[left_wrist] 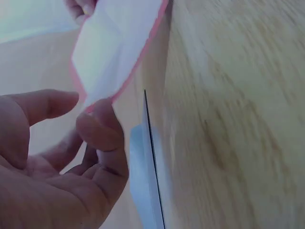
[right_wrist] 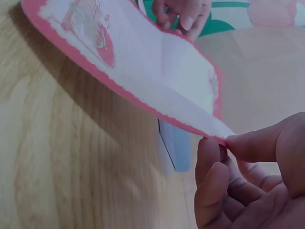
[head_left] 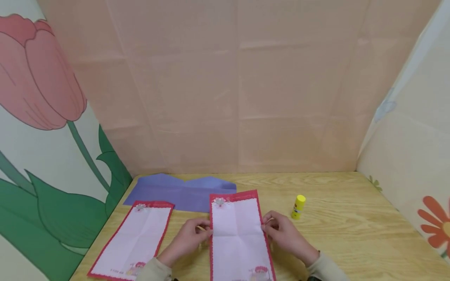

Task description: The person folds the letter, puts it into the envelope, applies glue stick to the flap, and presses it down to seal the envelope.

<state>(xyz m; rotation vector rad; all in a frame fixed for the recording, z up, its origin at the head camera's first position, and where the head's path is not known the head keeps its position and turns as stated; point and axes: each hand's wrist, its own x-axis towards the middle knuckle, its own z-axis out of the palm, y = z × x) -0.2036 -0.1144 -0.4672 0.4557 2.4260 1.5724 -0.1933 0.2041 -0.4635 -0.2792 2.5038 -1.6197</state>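
A creased sheet of white letter paper with a red border (head_left: pixel 237 222) is held up between both hands, close over the table in the head view. My right hand (head_left: pixel 286 236) pinches its right edge between thumb and fingers, plain in the right wrist view, where the paper (right_wrist: pixel 190 90) bows. At the left edge, my left hand (head_left: pixel 188 236) has its thumb and fingertips on the border. The left wrist view shows that hand (left_wrist: pixel 71 157) with the curled fingers right at the paper's edge and the thumb beside it.
A second red-bordered sheet (head_left: pixel 137 238) lies at the left of the wooden table (head_left: pixel 337 234). Behind it is a folded blue-purple paper (head_left: pixel 183 193), partly overlapped by the held sheet. A yellow glue stick (head_left: pixel 298 207) stands to the right. Cloth-like panels (head_left: pixel 239 97) enclose the table.
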